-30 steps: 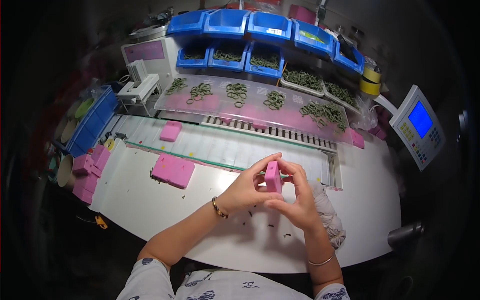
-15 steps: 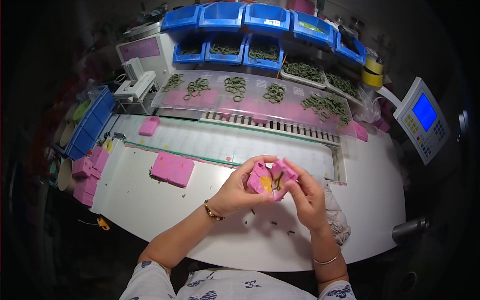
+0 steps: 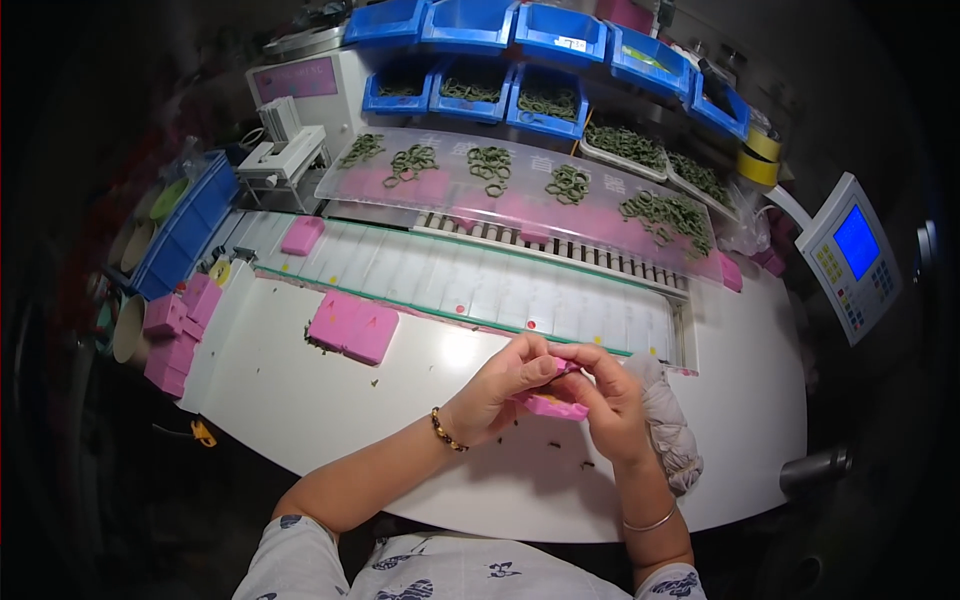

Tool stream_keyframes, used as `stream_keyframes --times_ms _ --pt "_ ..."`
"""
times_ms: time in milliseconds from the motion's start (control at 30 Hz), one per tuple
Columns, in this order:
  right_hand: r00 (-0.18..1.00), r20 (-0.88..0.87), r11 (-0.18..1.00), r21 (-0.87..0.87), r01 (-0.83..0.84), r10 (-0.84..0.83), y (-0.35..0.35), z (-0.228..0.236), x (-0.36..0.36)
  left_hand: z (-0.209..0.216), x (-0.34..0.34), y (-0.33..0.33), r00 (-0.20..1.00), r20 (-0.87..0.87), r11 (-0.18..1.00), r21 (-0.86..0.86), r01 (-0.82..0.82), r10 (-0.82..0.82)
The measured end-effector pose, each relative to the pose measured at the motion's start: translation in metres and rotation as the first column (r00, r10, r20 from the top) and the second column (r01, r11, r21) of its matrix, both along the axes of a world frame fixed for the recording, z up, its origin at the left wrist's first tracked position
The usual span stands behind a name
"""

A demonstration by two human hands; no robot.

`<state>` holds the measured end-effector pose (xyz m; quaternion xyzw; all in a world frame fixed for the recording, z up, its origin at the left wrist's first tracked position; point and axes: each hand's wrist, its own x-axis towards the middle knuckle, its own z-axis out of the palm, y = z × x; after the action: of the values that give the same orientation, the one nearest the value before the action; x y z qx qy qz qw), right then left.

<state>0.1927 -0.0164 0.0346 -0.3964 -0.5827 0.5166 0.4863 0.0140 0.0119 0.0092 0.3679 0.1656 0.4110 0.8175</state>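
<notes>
Jointly | left hand (image 3: 497,392), right hand (image 3: 614,405): gripping gaping pink block (image 3: 556,407) | above white table (image 3: 738,440)

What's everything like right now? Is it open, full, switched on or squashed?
Pink mould: open, halves spread apart
Left hand: grip closed on the mould
Right hand: grip closed on the mould
Control panel screen: lit blue
Lower blue bins: holding green rings
Translucent shelf: loaded with green rings
Pale cloth: bunched up

Both bare forearms (image 3: 368,468) slant inward; the bare left hand (image 3: 498,390) and bare right hand (image 3: 613,408) curl close together, perhaps touching.
</notes>
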Motion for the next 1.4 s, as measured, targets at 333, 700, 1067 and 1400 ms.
stream_keyframes --times_ms 333,700,1067,1400 --pt "0.802 0.513 0.829 0.558 -0.041 -0.306 -0.006 0.001 -0.022 -0.001 -0.006 0.006 0.993 0.002 0.953 -0.281 -0.109 0.114" --pt "0.754 0.447 0.663 0.748 -0.021 -0.481 -0.016 0.001 -0.035 -0.011 0.003 0.004 0.933 -0.06 0.894 -0.268 -0.359 0.356" --pt "0.729 0.387 0.515 0.856 -0.055 -0.565 -0.031 0.011 -0.026 0.002 -0.002 0.001 0.97 0.136 0.918 -0.37 -0.139 0.201" --pt "0.561 0.314 0.326 0.942 -0.083 -0.766 -0.021 0.004 0.002 0.011 -0.009 0.004 0.979 -0.2 0.992 0.113 0.055 -0.031"
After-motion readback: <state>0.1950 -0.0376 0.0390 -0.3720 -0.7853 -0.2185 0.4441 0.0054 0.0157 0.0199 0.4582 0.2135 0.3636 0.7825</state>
